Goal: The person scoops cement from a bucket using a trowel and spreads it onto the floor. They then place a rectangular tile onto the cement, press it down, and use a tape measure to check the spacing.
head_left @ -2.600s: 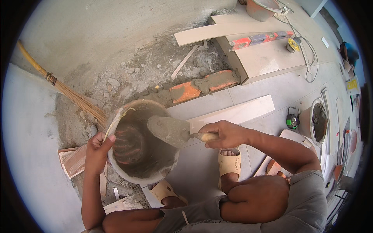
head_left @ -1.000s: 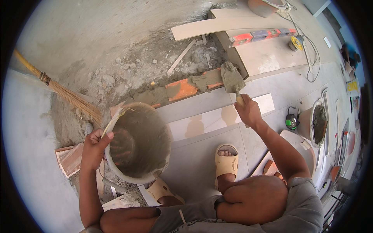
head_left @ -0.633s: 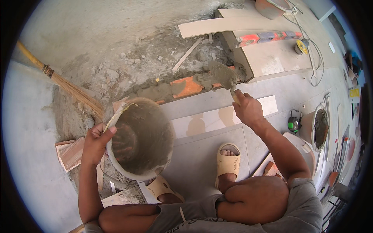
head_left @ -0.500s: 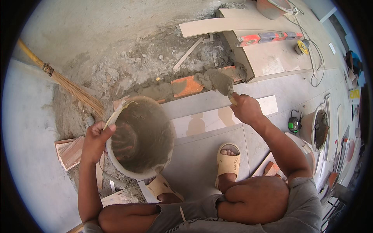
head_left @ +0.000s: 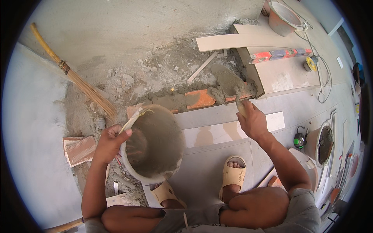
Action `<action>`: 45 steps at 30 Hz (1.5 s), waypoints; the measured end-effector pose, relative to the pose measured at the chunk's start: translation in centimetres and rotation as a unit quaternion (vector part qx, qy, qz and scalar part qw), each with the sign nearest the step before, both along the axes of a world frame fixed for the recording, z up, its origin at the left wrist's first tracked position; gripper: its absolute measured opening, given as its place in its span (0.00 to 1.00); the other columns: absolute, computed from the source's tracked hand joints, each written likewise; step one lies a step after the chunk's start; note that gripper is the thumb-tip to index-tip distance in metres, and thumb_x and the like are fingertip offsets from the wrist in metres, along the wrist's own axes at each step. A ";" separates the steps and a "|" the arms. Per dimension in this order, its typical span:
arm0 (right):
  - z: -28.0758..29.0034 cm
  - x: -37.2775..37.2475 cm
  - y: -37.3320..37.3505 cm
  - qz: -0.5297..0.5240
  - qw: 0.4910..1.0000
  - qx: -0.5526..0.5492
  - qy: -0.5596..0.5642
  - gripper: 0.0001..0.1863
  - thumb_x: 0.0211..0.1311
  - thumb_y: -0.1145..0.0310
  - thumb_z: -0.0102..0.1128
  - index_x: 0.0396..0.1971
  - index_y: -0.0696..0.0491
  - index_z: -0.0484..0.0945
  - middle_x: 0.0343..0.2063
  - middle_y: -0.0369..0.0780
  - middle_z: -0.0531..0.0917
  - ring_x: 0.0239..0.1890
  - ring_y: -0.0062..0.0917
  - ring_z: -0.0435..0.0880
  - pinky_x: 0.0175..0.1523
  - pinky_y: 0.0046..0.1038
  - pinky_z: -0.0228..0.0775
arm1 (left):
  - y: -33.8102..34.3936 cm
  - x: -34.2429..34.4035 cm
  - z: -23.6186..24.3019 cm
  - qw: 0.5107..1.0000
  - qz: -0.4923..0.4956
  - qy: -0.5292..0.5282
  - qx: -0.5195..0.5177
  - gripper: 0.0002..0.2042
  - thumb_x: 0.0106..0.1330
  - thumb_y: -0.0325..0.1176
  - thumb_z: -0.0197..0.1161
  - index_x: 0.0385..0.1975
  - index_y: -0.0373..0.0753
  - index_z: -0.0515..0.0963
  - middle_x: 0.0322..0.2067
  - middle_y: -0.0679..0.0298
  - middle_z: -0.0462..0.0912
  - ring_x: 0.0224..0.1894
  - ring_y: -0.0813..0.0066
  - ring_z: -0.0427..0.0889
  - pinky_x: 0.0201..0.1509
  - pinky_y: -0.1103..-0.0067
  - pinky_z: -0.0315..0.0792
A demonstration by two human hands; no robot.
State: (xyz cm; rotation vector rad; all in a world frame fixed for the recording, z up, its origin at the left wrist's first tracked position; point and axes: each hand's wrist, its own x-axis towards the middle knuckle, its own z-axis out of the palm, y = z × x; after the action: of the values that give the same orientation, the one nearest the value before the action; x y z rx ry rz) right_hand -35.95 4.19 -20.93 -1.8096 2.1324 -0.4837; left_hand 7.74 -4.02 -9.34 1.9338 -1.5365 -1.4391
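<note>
My left hand (head_left: 109, 143) is closed on the rim of a round bucket (head_left: 175, 161), tilted so its mortar-smeared inside faces up. In my right hand (head_left: 252, 121) is the handle of a trowel (head_left: 229, 79). The trowel's blade, coated with mortar, lies over the far right end of a low row of orange bricks (head_left: 200, 99). Wet mortar (head_left: 171, 101) covers much of that row. A pale tile strip (head_left: 217, 134) with damp patches rests on the floor between the bricks and my sandalled feet.
A spirit level (head_left: 278, 55) lies on the tiled step (head_left: 279, 75) at the right, beside another bucket (head_left: 283, 19). A tape measure (head_left: 299, 139) sits near a mortar bucket (head_left: 323, 145). At the left a broom (head_left: 83, 85) leans over rubble, with stacked tiles (head_left: 79, 149) below it.
The trowel's blade has swung leftward and away over the brick row, turning in my right hand. My view has shifted, so the surroundings appear farther right and lower. My left hand still grips the bucket.
</note>
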 end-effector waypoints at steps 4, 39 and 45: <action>2.9 4.6 0.9 0.060 0.972 -0.101 -0.203 0.22 0.62 0.69 0.63 0.52 0.57 0.64 0.39 0.56 0.81 0.38 0.53 0.83 0.41 0.49 0.75 | -0.3 1.6 0.2 1.000 0.010 0.028 0.004 0.17 0.69 0.47 0.66 0.27 0.38 0.78 0.19 0.72 0.77 0.18 0.88 0.71 0.20 0.85 0.65; 7.3 2.3 25.0 -0.387 0.906 0.142 -0.099 0.17 0.56 0.69 0.60 0.42 0.62 0.70 0.26 0.58 0.81 0.32 0.57 0.81 0.39 0.48 0.72 | -26.7 6.3 -18.2 0.892 0.338 0.298 -0.039 0.38 0.63 0.70 0.56 0.64 0.48 0.67 0.56 0.69 0.74 0.46 0.78 0.77 0.37 0.83 0.73; 7.0 13.0 37.2 -0.637 0.760 0.089 -0.088 0.14 0.55 0.70 0.62 0.38 0.60 0.71 0.24 0.51 0.81 0.27 0.49 0.80 0.36 0.42 0.72 | -26.4 11.5 -19.3 0.920 0.357 0.164 -0.010 0.40 0.64 0.70 0.54 0.66 0.44 0.64 0.55 0.56 0.72 0.44 0.66 0.76 0.47 0.71 0.74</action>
State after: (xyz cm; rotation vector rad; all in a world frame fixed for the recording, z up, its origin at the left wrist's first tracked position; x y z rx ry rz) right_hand -22.92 41.42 -13.90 0.0648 2.8150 -0.6205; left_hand 19.27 -30.44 -28.66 1.8263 -0.5872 -1.2963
